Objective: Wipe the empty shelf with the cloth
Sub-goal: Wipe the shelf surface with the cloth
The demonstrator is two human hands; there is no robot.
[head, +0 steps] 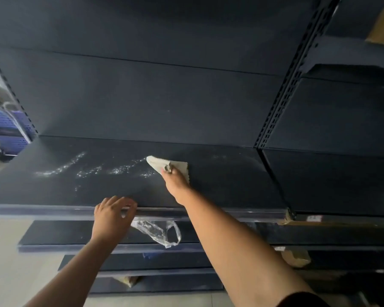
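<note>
— What carries the things here?

— A dark shelf (220,189) with a shiny front edge. On it there are pale streaks of dust (60,168) on the left part, and a light cloth (162,163) lies flat near the middle, touching the dust at its left corner.

— And lower?

— A second shelf (71,232) is under it, with a clear plastic bag (157,232) hanging over its front. Below, one more shelf (129,261), and then the pale floor (7,262).

I count two hands, the left hand (112,214) and the right hand (175,178), one cloth (159,163), one plastic bag (156,232), and four shelves, the top shelf (220,185) included.
</note>
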